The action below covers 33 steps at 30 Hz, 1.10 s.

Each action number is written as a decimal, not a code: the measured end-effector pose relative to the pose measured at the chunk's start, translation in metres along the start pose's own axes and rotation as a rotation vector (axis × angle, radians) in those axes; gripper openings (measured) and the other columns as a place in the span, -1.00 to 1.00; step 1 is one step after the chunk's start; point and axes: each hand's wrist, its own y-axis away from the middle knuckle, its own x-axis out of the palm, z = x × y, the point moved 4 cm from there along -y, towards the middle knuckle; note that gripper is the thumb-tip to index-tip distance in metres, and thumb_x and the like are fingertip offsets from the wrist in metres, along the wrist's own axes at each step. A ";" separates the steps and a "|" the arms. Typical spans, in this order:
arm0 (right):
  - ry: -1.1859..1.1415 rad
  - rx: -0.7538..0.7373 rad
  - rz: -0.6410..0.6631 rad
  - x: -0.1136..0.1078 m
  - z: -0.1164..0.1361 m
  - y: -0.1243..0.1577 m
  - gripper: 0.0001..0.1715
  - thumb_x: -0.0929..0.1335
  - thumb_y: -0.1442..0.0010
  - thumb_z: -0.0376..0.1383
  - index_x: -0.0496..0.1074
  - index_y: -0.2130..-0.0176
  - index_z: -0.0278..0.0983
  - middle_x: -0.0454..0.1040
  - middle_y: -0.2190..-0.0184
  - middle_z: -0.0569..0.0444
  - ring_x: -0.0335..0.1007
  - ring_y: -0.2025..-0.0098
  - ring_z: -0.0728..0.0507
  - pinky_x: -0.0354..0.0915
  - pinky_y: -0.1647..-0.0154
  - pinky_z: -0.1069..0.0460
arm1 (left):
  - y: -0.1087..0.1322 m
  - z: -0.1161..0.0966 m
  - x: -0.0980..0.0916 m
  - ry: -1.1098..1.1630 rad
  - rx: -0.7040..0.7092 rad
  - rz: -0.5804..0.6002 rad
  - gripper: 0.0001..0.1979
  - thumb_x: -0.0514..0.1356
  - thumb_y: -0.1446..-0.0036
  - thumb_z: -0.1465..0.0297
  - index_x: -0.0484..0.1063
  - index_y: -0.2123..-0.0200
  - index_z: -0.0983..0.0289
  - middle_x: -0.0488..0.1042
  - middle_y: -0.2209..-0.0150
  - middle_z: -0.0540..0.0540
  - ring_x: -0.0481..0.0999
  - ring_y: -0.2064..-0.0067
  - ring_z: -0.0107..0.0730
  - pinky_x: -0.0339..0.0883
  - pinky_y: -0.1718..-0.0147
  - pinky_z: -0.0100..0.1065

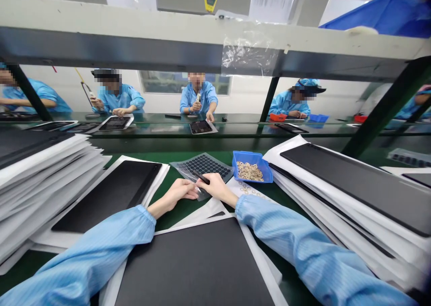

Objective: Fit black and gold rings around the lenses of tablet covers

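My right hand pinches a slim black tool, its tip pointing left toward my left hand. The curled fingers of my left hand rest on a clear plastic film and nearly meet my right hand. Whether they hold something small is hidden. Behind my hands lies a dark perforated grid sheet. To its right stands a blue plastic tray of small beige rings. A black panel on white backing lies beneath my forearms.
Stacks of black panels in white sheets rise on both sides of the green bench mat. A grey shelf beam crosses above. Beyond it, several co-workers in blue smocks sit at the facing bench with similar panels.
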 end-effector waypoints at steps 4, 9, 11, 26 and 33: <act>0.007 0.019 0.010 0.000 0.002 0.001 -0.74 0.32 -0.09 -0.37 0.36 0.61 -0.35 0.24 0.70 0.21 0.12 0.59 0.05 -0.01 0.53 0.13 | -0.002 0.001 0.001 -0.030 0.033 0.000 -0.89 0.28 0.06 0.46 0.43 0.48 0.40 0.51 0.51 0.09 0.54 0.46 -0.40 0.45 0.36 -0.41; 0.003 0.060 0.008 0.001 0.004 0.000 -0.73 0.30 -0.04 -0.42 0.28 0.65 -0.33 0.20 0.71 0.22 0.08 0.58 0.05 -0.02 0.51 0.12 | -0.002 0.000 0.001 -0.091 0.042 0.007 -0.96 0.21 0.02 0.50 0.42 0.47 0.39 0.51 0.52 0.07 0.55 0.43 -0.43 0.45 0.33 -0.45; -0.014 0.099 0.000 -0.001 0.003 -0.002 -0.73 0.29 -0.03 -0.43 0.28 0.66 -0.33 0.23 0.70 0.20 0.10 0.58 0.04 -0.01 0.51 0.11 | -0.002 -0.001 0.001 -0.132 0.023 0.021 -0.95 0.17 0.00 0.51 0.43 0.45 0.38 0.52 0.51 0.06 0.56 0.42 -0.44 0.44 0.34 -0.47; -0.459 0.530 0.260 -0.082 0.048 0.112 -0.84 0.35 0.00 -0.35 0.41 0.56 -0.37 0.35 0.68 0.16 0.06 0.66 0.10 -0.04 0.67 0.16 | 0.031 -0.035 -0.014 -0.908 0.084 0.070 -0.59 0.21 0.01 0.17 0.26 0.74 0.27 0.33 0.75 0.02 0.26 0.71 -0.48 0.02 0.65 -0.45; -0.509 0.728 0.218 -0.084 0.070 0.220 -0.91 0.34 0.02 -0.36 0.40 0.53 -0.33 0.27 0.67 0.21 0.10 0.62 0.08 0.05 0.61 0.16 | 0.147 -0.035 0.095 -0.958 0.906 0.618 -0.78 -0.03 -0.26 0.39 0.39 0.33 0.26 0.41 0.32 0.07 0.37 0.28 -0.36 0.22 0.29 -0.38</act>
